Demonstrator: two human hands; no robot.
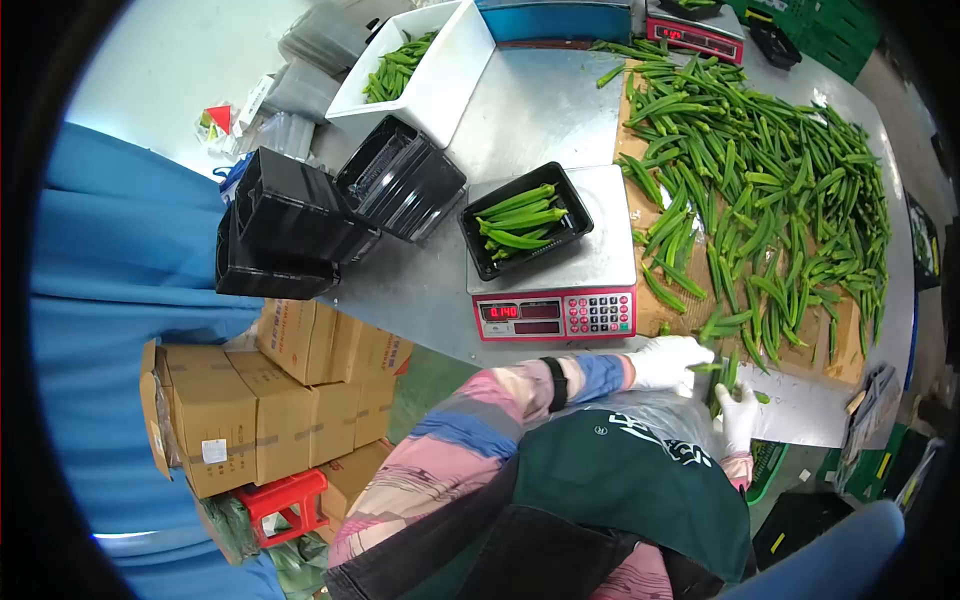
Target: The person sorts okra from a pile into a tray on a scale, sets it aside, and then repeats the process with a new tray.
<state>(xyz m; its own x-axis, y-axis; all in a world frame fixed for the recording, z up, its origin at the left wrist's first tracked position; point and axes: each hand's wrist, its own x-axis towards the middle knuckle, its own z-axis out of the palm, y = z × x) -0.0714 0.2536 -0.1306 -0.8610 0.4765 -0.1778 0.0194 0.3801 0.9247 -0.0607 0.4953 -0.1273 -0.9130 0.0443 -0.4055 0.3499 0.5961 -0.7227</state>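
Can see loose okra pods between the hands at the near edge of the table, pointing mostly away from the body. Close beside them with the right hand, thumb and fingers parted; cannot tell about a firm grip. Reaching across from the left with the left hand, fingertips near the pods; cannot tell whether open or closed. Beyond, spreading into a big pile. Off to the left, nearer the left hand, resting more pods in a black tray on a scale.
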